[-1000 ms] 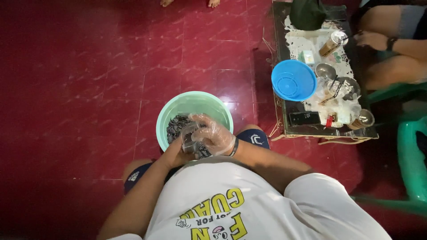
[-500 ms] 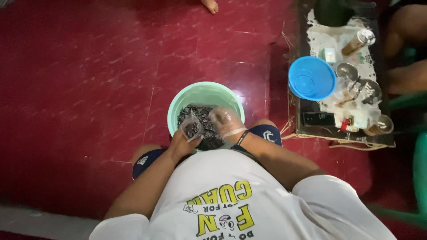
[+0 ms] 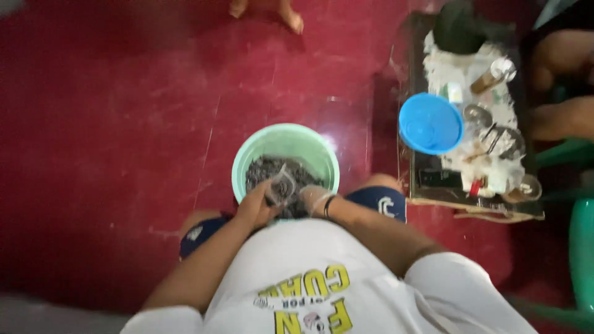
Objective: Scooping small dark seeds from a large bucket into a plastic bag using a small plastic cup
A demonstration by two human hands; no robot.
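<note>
Head view: both hands (image 3: pixel 284 201) (close together) dip into green basin (image 3: pixel 247 154).

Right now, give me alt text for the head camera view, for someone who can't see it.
Seen from above, a person's left hand and gloved right hand hold a small clear bag over a green bowl of dark bits on a red floor. To the right, a low table carries a blue bowl and jars.

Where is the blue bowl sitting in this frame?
In the head view, the blue bowl sits right of centre, on the near-left part of the cluttered low table, up and right of the green basin.
</note>
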